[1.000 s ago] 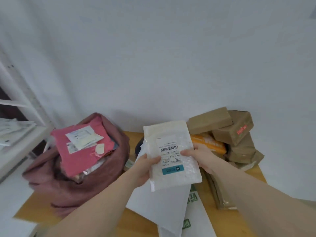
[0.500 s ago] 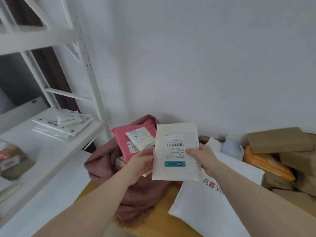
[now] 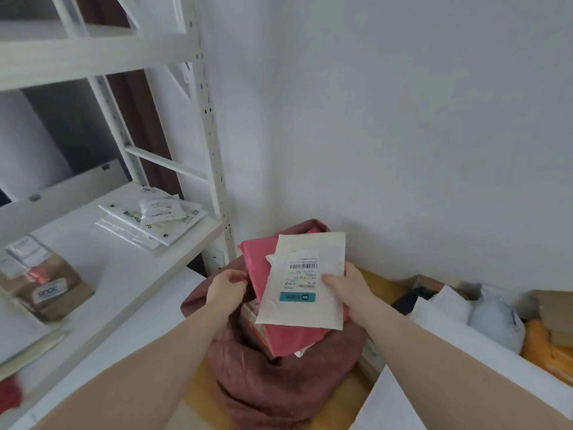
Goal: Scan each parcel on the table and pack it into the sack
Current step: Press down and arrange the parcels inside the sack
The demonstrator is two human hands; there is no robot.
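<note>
White parcel (image 3: 302,282) at frame centre, over sack (image 3: 279,386) mouth, label facing camera. Right hand (image 3: 347,285) pinches its right edge, thumb on front. Left hand (image 3: 226,288) grips sack rim, fingers curled. Sack holds pink parcel (image 3: 260,265), more packets beneath. Sack stands on table (image 3: 198,386). Lower right: white bags (image 3: 449,346), orange parcel (image 3: 545,346). Left: shelf (image 3: 124,274) with flat mailers (image 3: 152,218), brown box (image 3: 49,287).

White shelf rack (image 3: 214,169) stands at left against white wall (image 3: 403,119). On its shelf board (image 3: 192,243): stack of flat white mailers (image 3: 152,218), topmost one crumpled. Nearer on same shelf, at left edge: brown bag (image 3: 49,290) with white label and red patch, blurred. Dark brown strip (image 3: 148,125) behind rack.
</note>
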